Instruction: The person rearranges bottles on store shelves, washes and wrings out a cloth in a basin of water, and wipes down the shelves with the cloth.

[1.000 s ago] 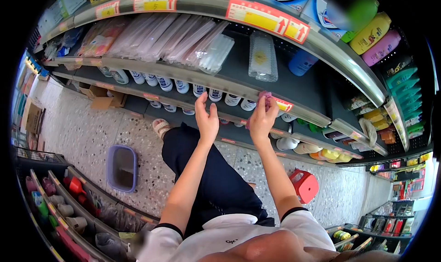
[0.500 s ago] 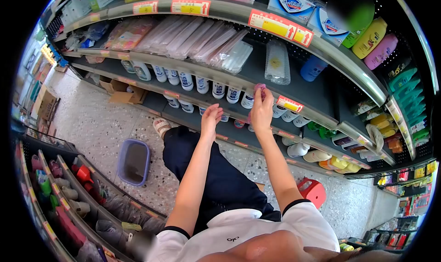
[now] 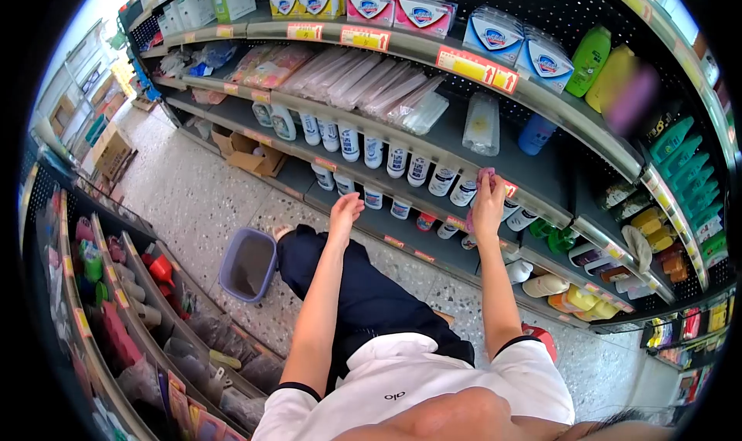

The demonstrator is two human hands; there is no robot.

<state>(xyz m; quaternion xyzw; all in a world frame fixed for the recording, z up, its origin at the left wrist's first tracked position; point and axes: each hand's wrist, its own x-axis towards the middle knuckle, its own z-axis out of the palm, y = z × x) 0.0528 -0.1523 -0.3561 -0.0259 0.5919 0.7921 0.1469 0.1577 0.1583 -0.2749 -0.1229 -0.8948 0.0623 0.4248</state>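
My right hand (image 3: 488,203) grips a small pink cloth (image 3: 485,176) and presses it against the front edge of a grey shelf (image 3: 541,197), beside a red and yellow price tag (image 3: 510,189). My left hand (image 3: 345,211) hangs free below that shelf edge with its fingers loosely apart, holding nothing. It is nearest the white bottles with blue labels (image 3: 373,152) that stand in a row on the shelf. More white bottles (image 3: 373,198) stand on the shelf below.
Clear plastic packs (image 3: 363,85) lie on the shelf above, soap boxes (image 3: 394,6) on the top one. A purple basin (image 3: 248,265) sits on the speckled floor by my leg, cardboard boxes (image 3: 249,156) further left, a red stool (image 3: 540,337) right. Another stocked rack (image 3: 131,302) stands behind me.
My right hand has slid the pink cloth to the right along the shelf edge. My left hand came off the shelf and dropped lower. My head has lifted, showing more upper shelves.
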